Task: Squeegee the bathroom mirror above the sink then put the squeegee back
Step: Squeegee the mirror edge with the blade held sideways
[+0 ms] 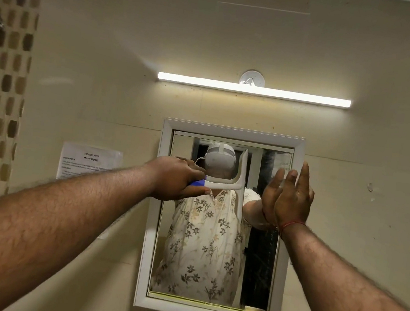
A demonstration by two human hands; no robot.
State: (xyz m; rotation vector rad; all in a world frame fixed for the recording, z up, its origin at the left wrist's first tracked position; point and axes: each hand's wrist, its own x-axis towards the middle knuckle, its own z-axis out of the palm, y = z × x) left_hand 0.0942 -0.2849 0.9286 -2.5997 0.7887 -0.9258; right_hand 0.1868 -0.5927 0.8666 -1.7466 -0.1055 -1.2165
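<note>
Squeegee (pixel 236 182) gripped by left hand (pixel 176 179), blade upright against upper middle of mirror (pixel 213 247). Right hand (pixel 290 199) open, fingers spread, near right edge. Better keep pressure even, drag sideways steadily.

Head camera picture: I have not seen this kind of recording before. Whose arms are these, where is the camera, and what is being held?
There is no robot here. The camera sits on the person's head, so both bare arms reach forward from below. The left hand grips the blue-and-white handle of a squeegee, its blade upright against the framed mirror. The right hand is open and empty, fingers up, at the mirror's right edge. The mirror reflects the person. A tube light glows above; a printed sheet hangs to the left.
</note>
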